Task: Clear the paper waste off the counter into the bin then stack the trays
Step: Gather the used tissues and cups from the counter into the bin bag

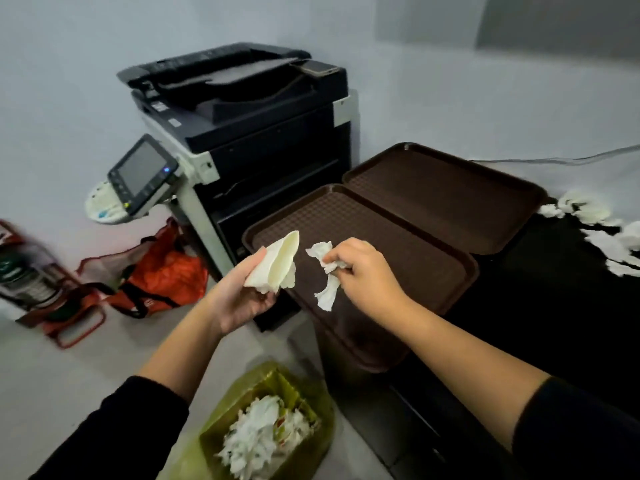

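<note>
The tissue (pixel 327 271), a crumpled white strip, hung from the right hand (pixel 363 271), pinched between curled fingertips above the near tray (pixel 415 268). It looked almost weightless and limp, its loose tail drooping; any pinch on the wad would do, though a tail like that could tear or flutter off if snagged. The left hand (pixel 242 296) lay palm up with fingers curled round a folded paper (pixel 277 265), stiffer and cream-coloured, holding its own shape like a cone; cupping it from beneath seemed enough.

Both hands were held over the near tray's left end, above and behind the bin (pixel 221 441), which stood on the floor with a green liner and was already heaped with white paper. A drop from there would likely need the hands brought nearer first.

More scraps (pixel 588 220) lay on the dark counter (pixel 554 289) to the right, just past the far tray (pixel 450 195). The two brown trays lay side by side, edges touching, not yet stacked; rigid and flat, they would probably lift best by the rims. A copier (pixel 249 133) stood behind.
</note>
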